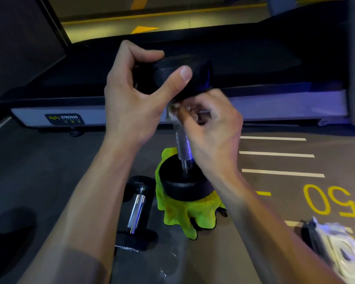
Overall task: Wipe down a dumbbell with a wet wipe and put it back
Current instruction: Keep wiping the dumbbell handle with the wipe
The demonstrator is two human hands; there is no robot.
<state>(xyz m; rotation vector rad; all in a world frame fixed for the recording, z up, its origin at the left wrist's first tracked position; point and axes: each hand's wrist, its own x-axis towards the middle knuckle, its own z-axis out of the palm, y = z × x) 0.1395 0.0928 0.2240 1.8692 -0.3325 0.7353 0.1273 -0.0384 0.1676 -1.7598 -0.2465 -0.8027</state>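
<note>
The dumbbell (182,148) stands on end, its lower black head planted on a bright yellow-green cloth (180,214) spread on the grey gym floor (59,160). The left hand (135,93) clamps the upper head, fingers curled over its far edge and thumb pressed across the near face, steadying the weight upright. Just under that head, the right hand (209,128) pinches a crumpled white wet wipe (173,111) against the top of the knurled metal handle, fingers bunched tight around it.

Immediately left of the cloth, a second dumbbell (136,212) lies flat on the floor, chrome handle shining between black heads. Behind the upright dumbbell runs the low deck of a treadmill (90,103), its pale side rail carrying a "BODY STRONG" badge. To the right of the dumbbell, white stripes and a yellow "50" (332,201) are painted on the floor, and further right, near the frame's corner, sits a blurred white-and-black bundle (340,249) I can't make out.
</note>
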